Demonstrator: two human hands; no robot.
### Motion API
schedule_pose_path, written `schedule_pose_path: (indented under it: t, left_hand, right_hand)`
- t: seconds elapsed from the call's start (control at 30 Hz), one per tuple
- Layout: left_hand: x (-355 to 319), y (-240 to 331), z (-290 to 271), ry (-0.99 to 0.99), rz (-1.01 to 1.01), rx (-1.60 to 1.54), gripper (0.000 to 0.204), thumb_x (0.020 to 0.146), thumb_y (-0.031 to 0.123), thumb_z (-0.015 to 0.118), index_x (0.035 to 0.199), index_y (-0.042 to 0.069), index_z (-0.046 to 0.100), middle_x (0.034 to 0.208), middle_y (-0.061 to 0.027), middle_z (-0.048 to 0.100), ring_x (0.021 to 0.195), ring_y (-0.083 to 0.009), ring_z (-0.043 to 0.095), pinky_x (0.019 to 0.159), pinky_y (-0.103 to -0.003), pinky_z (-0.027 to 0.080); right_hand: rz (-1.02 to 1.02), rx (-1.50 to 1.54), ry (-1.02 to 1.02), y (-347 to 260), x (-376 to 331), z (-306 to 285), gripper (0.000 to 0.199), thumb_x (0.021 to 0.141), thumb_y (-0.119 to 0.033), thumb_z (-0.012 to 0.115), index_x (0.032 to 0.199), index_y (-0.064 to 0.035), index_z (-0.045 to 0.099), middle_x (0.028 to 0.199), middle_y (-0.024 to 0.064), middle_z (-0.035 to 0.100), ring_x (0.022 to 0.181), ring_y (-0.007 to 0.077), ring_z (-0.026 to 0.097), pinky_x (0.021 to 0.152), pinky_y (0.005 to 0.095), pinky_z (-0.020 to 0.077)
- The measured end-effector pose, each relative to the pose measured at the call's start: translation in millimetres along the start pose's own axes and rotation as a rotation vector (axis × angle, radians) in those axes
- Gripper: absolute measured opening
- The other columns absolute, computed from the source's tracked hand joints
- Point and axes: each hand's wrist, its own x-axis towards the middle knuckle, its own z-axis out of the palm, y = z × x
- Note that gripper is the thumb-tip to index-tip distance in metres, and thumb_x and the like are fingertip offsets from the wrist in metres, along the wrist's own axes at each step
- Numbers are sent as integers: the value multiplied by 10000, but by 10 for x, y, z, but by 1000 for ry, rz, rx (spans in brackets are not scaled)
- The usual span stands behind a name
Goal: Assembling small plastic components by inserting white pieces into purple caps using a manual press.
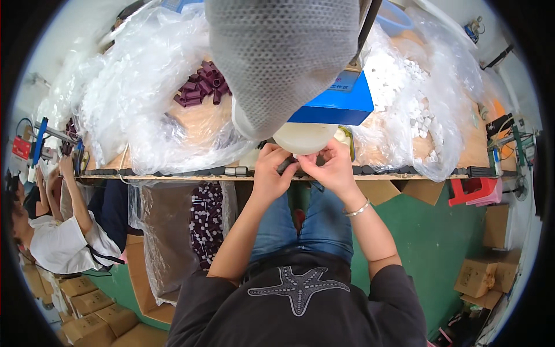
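At the table's near edge my left hand (pixel 274 172) is closed, its thumb and fingers pinching a small dark tube-like piece (pixel 284 166). Right beside it, my right hand (pixel 329 168) is also closed, fingertips together around something small and whitish that is mostly hidden. The fingertips of both hands almost meet just under a cream-coloured rounded part (pixel 306 136) of a blue machine (pixel 341 107). A grey mesh cover (pixel 283 52) hangs in front of the machine and hides much of it.
Purple tube pieces (pixel 202 85) lie left on clear plastic sheeting (pixel 144 75); small white pieces (pixel 423 118) lie right. Below left stands a plastic-lined carton of finished-looking dark and white pieces (pixel 207 222). A person (pixel 63 237) works at the far left. A red stool (pixel 471 191) stands right.
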Motion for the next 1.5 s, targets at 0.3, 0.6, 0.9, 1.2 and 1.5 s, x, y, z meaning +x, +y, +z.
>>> schedule_pose_path:
  t: [0.3,0.6,0.9,1.2,1.5]
  left_hand:
    - [-28,-27,-2,-29,-10,32,377,678,39,739,1049,26,673,965,-92,678,927,-289,563,812,-374,468]
    - [-356,11,-381,140,-1,153,466,704,-25,736,1157,-23,626,1092,-96,665,993,-238,533,899,-336,422]
    - [-50,96,84,16,-38,190,296,707,40,752,991,29,670,914,-108,641,947,-279,571,803,-356,457]
    - [-270,384,-967,-235,-149,339,265,721,67,744,966,15,657,805,-133,628,801,-312,581,730,-383,465]
    - [-1144,-142,-2274,-380,-635,764,274,784,184,739,941,-30,669,878,-212,676,835,-384,642,741,-431,515]
  right_hand:
    - [178,39,-52,59,-111,-76,360,756,3,757,1085,32,613,732,-30,582,623,13,493,542,170,392]
    - [25,-462,532,58,-171,-1303,199,864,-93,697,1023,23,670,752,-39,604,626,17,472,554,175,394]
    - [-139,-1192,102,517,763,-1769,197,766,-46,649,957,-17,689,953,163,672,782,342,645,727,414,530]
    - [-96,-1058,253,280,563,-1744,143,812,-59,682,943,-20,639,916,127,679,732,266,652,659,351,520]
    - [2,-333,-49,138,-94,6,203,825,-119,738,935,1,616,652,61,588,549,125,569,521,256,444]
